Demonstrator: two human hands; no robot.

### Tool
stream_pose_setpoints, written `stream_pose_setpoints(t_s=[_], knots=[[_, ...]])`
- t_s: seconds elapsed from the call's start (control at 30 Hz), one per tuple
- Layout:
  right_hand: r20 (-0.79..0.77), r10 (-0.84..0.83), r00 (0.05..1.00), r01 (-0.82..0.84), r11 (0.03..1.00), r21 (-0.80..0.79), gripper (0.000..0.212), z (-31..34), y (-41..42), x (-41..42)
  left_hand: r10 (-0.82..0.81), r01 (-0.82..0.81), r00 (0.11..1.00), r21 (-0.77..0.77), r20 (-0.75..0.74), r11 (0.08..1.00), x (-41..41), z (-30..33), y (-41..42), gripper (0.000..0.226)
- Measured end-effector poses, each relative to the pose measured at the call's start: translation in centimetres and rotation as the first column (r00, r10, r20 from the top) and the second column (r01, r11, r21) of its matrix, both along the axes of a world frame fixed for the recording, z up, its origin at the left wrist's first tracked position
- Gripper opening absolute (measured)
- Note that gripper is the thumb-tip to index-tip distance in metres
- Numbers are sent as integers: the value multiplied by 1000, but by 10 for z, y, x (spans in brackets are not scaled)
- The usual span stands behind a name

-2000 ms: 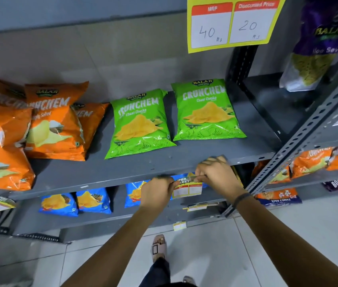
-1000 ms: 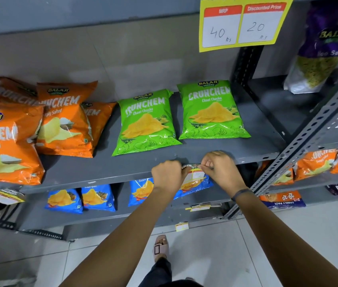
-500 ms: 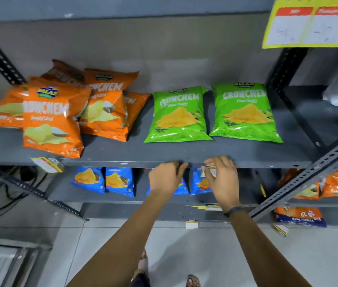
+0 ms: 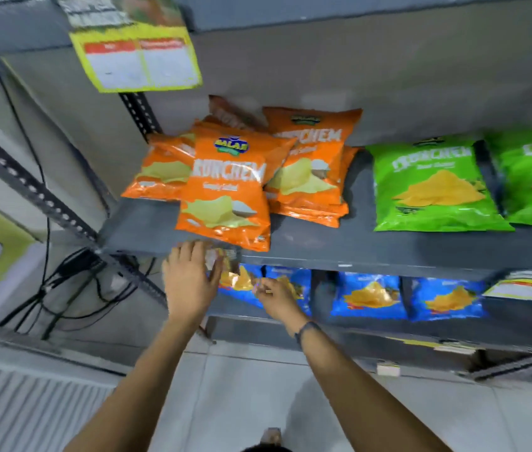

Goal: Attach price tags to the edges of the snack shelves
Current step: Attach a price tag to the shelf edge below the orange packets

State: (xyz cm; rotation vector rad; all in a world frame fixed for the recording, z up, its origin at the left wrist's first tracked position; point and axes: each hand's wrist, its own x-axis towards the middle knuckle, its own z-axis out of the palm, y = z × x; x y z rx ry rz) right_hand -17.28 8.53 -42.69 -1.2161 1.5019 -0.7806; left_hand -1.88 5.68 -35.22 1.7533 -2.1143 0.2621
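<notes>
The grey snack shelf edge [image 4: 388, 259] runs across the middle of the view. A small price tag [image 4: 225, 256], blurred, sits on that edge just below the front orange Crunchem bag [image 4: 225, 190]. My left hand [image 4: 189, 282] is spread open, fingertips on the shelf edge and thumb beside the tag. My right hand [image 4: 274, 298] hovers a little lower and to the right, in front of the blue bags, its fingers pinched on a small pale piece [image 4: 266, 291] too blurred to identify.
A large yellow price card [image 4: 137, 60] hangs from the shelf above. Green bags [image 4: 434, 187] lie to the right, blue bags [image 4: 372, 295] one shelf down. Another tag [image 4: 525, 287] sticks to the edge at far right. Black cables [image 4: 62, 288] and a perforated upright [image 4: 29, 187] are at left.
The view and both hands have shifted left along the shelf edge, from below the green bags to below the orange bags. My left hand has opened; my right hand has dropped lower.
</notes>
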Motion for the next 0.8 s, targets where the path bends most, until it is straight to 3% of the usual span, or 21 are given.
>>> stream_pose_setpoints(t_s=[0.1,0.17,0.3,0.43,0.67,0.73,0.8], knots=[[213,-89,973,68,992,105,35,11,-16,39,-171,154,972,116,160,981,5,8,-30,32],[286,-201,937,167,976,139,30,18,-21,51,-268,233,950,210,158,950,0,10,-44,31],[299,-355,886,284,924,255,21,20,-31,53,-376,315,914,317,153,895,-14,5,-54,24],[270,-384,883,312,910,273,25,20,-32,45,-374,321,923,349,94,880,-13,2,-57,22],[61,-345,936,350,932,-97,6,17,-22,39,-327,358,932,258,-153,897,16,-8,-45,16],[-130,-307,943,278,939,-203,9,22,-21,39,-371,390,920,215,-126,895,29,-13,-44,16],[-403,-224,887,117,955,-273,12,28,-21,39,-387,380,922,207,-9,901,36,-17,-45,16]])
